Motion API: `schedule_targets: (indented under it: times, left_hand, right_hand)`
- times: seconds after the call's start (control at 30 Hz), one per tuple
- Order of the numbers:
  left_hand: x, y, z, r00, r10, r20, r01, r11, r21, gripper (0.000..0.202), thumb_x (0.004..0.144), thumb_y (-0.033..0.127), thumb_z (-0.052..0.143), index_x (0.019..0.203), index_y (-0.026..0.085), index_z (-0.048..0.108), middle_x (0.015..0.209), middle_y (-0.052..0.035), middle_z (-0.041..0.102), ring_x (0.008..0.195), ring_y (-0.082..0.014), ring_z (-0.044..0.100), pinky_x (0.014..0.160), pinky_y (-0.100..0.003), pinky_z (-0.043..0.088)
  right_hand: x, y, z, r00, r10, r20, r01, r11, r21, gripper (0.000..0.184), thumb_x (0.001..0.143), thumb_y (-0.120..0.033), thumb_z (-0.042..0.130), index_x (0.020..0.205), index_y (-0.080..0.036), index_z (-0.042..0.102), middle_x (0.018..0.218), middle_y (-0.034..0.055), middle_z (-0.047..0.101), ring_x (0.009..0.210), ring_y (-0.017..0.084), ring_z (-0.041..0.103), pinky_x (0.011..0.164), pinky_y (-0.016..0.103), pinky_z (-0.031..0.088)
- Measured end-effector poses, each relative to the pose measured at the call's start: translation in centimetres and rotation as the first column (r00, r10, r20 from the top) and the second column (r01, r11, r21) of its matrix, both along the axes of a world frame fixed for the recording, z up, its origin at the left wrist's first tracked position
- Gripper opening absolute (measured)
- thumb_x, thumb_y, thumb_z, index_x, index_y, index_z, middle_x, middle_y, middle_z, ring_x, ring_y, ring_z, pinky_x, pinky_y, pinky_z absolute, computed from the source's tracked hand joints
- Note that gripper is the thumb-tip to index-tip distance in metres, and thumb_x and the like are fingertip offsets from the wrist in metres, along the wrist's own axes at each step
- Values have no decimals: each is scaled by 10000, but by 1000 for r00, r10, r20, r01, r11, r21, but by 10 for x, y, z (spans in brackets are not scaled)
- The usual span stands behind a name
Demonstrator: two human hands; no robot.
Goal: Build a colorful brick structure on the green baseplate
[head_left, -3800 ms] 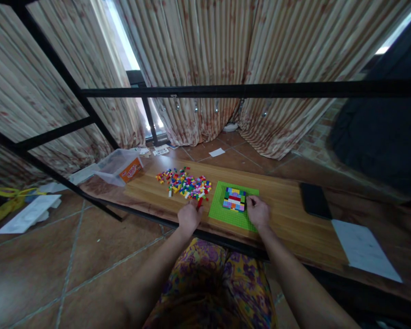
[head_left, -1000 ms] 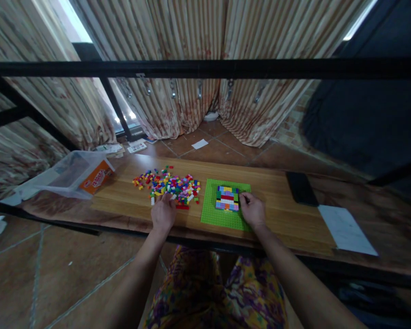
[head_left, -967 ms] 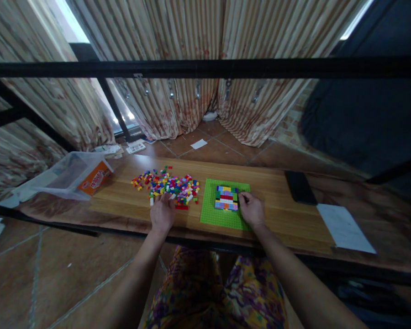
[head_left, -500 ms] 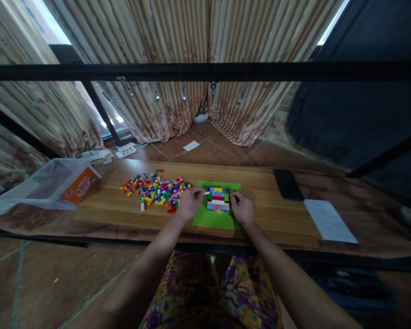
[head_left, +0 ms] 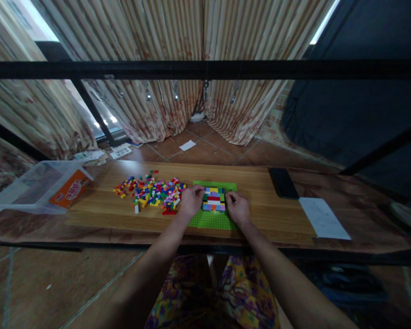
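On a green studded baseplate (head_left: 214,222) sits a flat, multicoloured build of toy bricks (head_left: 214,199), with red and white rows in its middle and blue, pink and orange ones nearer me. My left hand (head_left: 191,202) is closed in a pinch at the build's left edge; the small white brick seen in it half a second ago is now mostly hidden by the fingers. At the right edge, my right hand (head_left: 239,208) has thumb and fingers drawn together, touching or nearly touching the build. Whatever its fingertips hold is hidden.
A loose pile of coloured bricks (head_left: 154,192) lies left of the baseplate on the wooden board (head_left: 260,214). Further left stands a clear plastic bin (head_left: 27,185) with an orange label. A black phone-like slab (head_left: 283,183) and a white paper sheet (head_left: 324,218) lie to the right.
My left hand has brought the white brick down to the build's left edge. My right hand stays by the right edge. The whole view has shifted slightly.
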State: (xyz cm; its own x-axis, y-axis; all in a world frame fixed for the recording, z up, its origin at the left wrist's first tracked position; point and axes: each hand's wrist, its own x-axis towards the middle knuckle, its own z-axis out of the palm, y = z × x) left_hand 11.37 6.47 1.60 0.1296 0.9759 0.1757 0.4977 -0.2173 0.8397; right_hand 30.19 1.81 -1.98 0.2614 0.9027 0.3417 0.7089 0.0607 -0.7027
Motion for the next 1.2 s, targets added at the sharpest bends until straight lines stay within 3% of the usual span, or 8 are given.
schedule_targets:
  times: [0.27,0.93,1.2]
  left_hand:
    - [6,1,-6,986,117,116,-104,988,-118,117,769,169,621,841,172,713,839,-45,733,792,-166,681,792,-301,540]
    - [16,4,-2,982,189,-21,-190,976,-103,168,767,178,609,896,156,715,868,-65,736,800,-159,674,786,-267,516]
    - [11,2,-5,982,172,83,-164,982,-93,159,810,194,567,877,147,703,831,-68,721,766,-161,658,752,-276,506]
  right_hand:
    - [0,-1,2,1000,-1,15,1,1000,-8,299,889,-381,442,787,-227,677,807,62,694,776,213,635,743,304,463]
    - [0,1,-2,1000,10,23,-10,1000,2,308,889,-375,440,803,-206,684,824,74,694,782,218,642,758,312,465]
    - [0,0,-1,999,-2,41,2,1000,-12,322,892,-385,429,805,-214,687,813,62,693,759,209,634,727,306,459]
